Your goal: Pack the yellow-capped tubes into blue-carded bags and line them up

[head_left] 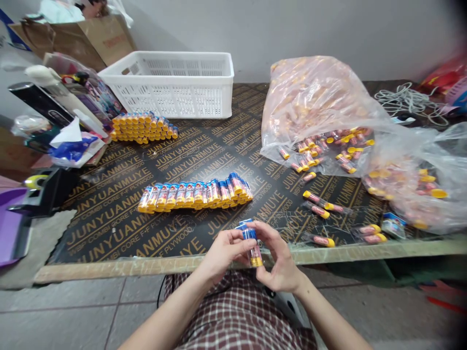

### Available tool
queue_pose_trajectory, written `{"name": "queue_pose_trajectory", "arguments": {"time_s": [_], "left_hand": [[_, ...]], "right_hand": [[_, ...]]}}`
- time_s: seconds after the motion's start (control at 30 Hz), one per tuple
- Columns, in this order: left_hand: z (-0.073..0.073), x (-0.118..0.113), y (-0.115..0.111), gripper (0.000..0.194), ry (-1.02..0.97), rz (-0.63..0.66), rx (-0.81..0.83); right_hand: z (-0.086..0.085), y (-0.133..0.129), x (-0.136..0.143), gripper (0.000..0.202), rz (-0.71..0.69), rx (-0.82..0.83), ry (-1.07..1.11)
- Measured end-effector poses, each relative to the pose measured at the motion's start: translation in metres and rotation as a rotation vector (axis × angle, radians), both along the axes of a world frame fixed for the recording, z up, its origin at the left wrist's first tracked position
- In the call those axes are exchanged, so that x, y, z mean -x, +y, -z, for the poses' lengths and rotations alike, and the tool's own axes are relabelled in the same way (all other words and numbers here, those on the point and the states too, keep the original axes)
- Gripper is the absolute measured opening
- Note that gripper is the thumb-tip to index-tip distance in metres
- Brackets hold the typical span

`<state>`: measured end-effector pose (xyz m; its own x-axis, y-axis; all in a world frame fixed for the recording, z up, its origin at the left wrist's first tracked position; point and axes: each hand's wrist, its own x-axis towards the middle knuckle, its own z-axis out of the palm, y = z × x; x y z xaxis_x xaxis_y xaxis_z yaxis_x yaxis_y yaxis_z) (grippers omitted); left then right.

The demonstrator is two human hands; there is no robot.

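Note:
Between my two hands, over the table's front edge, is a small clear tube (254,253) with a blue top and a yellow bottom. My left hand (226,250) pinches its upper part from the left. On its right side my right hand (276,257) curls round it, fingers at the blue top and thumb near the yellow end. Just beyond my hands lies a row of capped tubes (189,195), blue ends away from me and yellow ends towards me. Loose tubes with yellow ends (320,210) are scattered to the right, near an open plastic bag (310,97) full of similar ones.
A white plastic basket (182,92) stands at the back, with a stack of tubes (142,127) before it. Bottles (44,104) and a purple dustpan (10,226) are at the left. A coiled white cable (412,102) lies back right.

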<state>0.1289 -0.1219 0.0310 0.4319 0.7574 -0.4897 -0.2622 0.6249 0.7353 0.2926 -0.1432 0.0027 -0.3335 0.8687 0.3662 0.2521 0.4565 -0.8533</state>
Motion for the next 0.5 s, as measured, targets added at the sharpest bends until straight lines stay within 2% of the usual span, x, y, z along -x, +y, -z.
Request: {"name": "queue_pose_trajectory", "arguments": {"time_s": [0.2, 0.3, 0.4, 0.5], "left_hand": [[0.0, -0.003, -0.002, 0.037, 0.002, -0.025, -0.004], [-0.006, 0.007, 0.01, 0.037, 0.086, -0.068, -0.074], [-0.02, 0.031, 0.038, 0.036, 0.383, -0.226, -0.308], [-0.032, 0.058, 0.074, 0.04, 0.817, -0.389, -0.61]], "right_hand": [[-0.001, -0.001, 0.005, 0.082, 0.007, 0.029, 0.027], [-0.007, 0.004, 0.0, 0.081, 0.005, 0.027, -0.024], [-0.008, 0.015, -0.027, 0.081, 0.174, -0.007, -0.189], [0.008, 0.026, -0.074, 0.061, 0.42, -0.064, -0.414]]}}
